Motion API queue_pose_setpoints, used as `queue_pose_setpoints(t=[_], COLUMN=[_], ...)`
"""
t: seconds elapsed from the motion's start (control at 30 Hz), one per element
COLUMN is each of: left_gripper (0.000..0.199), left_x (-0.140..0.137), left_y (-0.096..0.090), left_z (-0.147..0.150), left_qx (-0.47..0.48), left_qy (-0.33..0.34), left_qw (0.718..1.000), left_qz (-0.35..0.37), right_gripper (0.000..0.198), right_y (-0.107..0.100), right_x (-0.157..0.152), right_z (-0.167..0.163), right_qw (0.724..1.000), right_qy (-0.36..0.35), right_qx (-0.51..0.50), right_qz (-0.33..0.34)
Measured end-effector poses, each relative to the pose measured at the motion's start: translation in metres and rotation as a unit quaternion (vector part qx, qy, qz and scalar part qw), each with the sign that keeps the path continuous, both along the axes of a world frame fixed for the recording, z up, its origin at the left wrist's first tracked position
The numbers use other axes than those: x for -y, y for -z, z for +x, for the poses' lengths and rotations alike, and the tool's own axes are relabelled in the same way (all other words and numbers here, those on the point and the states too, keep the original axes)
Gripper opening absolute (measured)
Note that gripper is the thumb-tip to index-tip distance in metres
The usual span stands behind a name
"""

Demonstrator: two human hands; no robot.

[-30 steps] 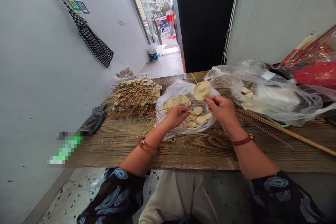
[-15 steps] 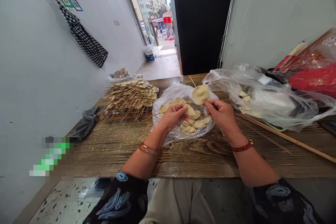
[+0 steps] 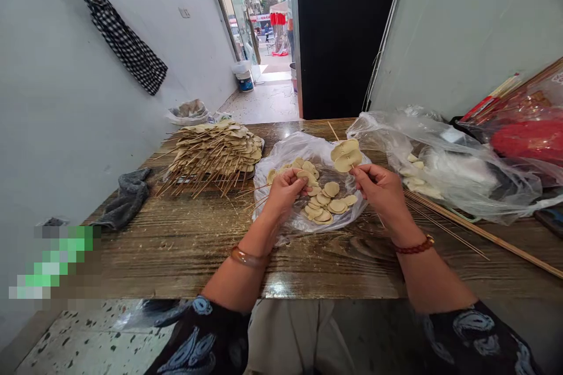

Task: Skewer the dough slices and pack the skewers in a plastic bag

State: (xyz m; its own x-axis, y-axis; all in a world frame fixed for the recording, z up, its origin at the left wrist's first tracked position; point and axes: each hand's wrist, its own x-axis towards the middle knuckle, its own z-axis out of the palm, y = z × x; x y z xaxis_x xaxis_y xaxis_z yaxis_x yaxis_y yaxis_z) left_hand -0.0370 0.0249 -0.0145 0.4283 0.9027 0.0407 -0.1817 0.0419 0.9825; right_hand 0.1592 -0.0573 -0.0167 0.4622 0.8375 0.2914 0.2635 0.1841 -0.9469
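My right hand is closed round the lower part of a bamboo skewer, which tilts up to the left. Overlapping round pale slices are threaded on it, just above my fingers. My left hand pinches a round pale slice at its fingertips, low over the slice pile; the fingers partly hide it. Below both hands an opened clear plastic bag lies spread on the wooden table, with loose slices on it. Left of the bag lies a big heap of filled skewers.
Bare skewers lie at the right, beside a plastic bag with pale pieces. A red bag sits behind them. A grey cloth lies at the left edge, and a small bag stands behind the heap.
My left hand has moved slightly left and lower over the slices. The right hand has shifted right with the skewer, widening the gap between the hands. The view has tilted a little.
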Motion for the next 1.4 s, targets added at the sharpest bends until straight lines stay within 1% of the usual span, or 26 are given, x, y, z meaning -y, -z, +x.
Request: queue_pose_setpoints(t=[0.1, 0.17, 0.23, 0.3, 0.37, 0.47, 0.53, 0.6, 0.67, 0.77, 0.87, 0.93, 1.0, 1.07, 1.13, 1.2, 1.3, 1.37, 1.4], left_gripper=[0.021, 0.016, 0.016, 0.015, 0.015, 0.021, 0.025, 0.027, 0.026, 0.021, 0.017, 0.015, 0.014, 0.014, 0.012, 0.013, 0.024, 0.021, 0.018], left_x=[0.000, 0.001, 0.004, 0.008, 0.011, 0.011, 0.010, 0.010, 0.010, 0.009, 0.006, 0.002, -0.002, -0.006, -0.008, -0.007, -0.003, 0.000, 0.001], left_y=[0.003, 0.006, 0.008, 0.009, 0.009, 0.012, 0.017, 0.023, 0.028, 0.031, 0.030, 0.029, 0.028, 0.027, 0.026, 0.025, 0.021, 0.016, 0.014], left_z=[0.000, 0.002, 0.004, 0.005, 0.006, 0.006, 0.007, 0.009, 0.011, 0.015, 0.017, 0.017, 0.016, 0.015, 0.013, 0.011, 0.007, 0.004, 0.002], left_qx=[-0.050, -0.115, -0.197, -0.266, -0.311, -0.339, -0.348, -0.358, -0.353, -0.294, -0.218, -0.174, -0.148, -0.140, -0.140, -0.116, -0.010, 0.054, 0.072], left_qy=[0.023, 0.045, 0.065, 0.074, 0.066, 0.039, 0.035, 0.044, 0.060, 0.072, 0.054, 0.031, 0.005, -0.017, -0.032, -0.030, 0.016, 0.047, 0.051], left_qw=[0.997, 0.985, 0.957, 0.916, 0.879, 0.845, 0.830, 0.822, 0.829, 0.863, 0.901, 0.930, 0.952, 0.964, 0.967, 0.977, 0.998, 0.997, 0.995], left_qz=[0.053, 0.119, 0.205, 0.290, 0.354, 0.413, 0.435, 0.440, 0.431, 0.405, 0.370, 0.322, 0.267, 0.227, 0.212, 0.179, 0.060, -0.016, -0.037], right_gripper=[0.030, 0.030, 0.031, 0.032, 0.033, 0.036, 0.038, 0.040, 0.040, 0.038, 0.035, 0.034, 0.033, 0.033, 0.032, 0.032, 0.033, 0.033, 0.032], right_y=[0.002, 0.004, 0.006, 0.008, 0.009, 0.009, 0.009, 0.011, 0.014, 0.020, 0.026, 0.030, 0.033, 0.037, 0.039, 0.039, 0.038, 0.038, 0.038], right_x=[0.000, 0.000, 0.000, 0.001, 0.004, 0.013, 0.022, 0.033, 0.045, 0.062, 0.074, 0.080, 0.086, 0.092, 0.099, 0.107, 0.116, 0.119, 0.120], right_z=[0.001, 0.001, 0.001, -0.001, -0.003, -0.008, -0.012, -0.017, -0.022, -0.028, -0.034, -0.039, -0.044, -0.051, -0.057, -0.064, -0.072, -0.074, -0.075], right_qw=[1.000, 1.000, 1.000, 1.000, 1.000, 0.999, 0.999, 0.998, 0.997, 0.995, 0.994, 0.993, 0.993, 0.992, 0.991, 0.991, 0.992, 0.993, 0.993], right_qy=[0.010, 0.016, 0.019, 0.021, 0.020, 0.016, 0.017, 0.019, 0.020, 0.025, 0.034, 0.035, 0.035, 0.039, 0.036, 0.023, 0.001, -0.005, -0.005], right_qx=[0.002, 0.004, 0.000, -0.006, -0.009, -0.006, 0.000, 0.003, 0.002, -0.014, -0.047, -0.071, -0.087, -0.094, -0.101, -0.101, -0.069, -0.044, -0.039], right_qz=[-0.005, -0.002, -0.004, -0.012, -0.023, -0.037, -0.046, -0.057, -0.072, -0.091, -0.092, -0.084, -0.077, -0.075, -0.076, -0.083, -0.104, -0.112, -0.113])
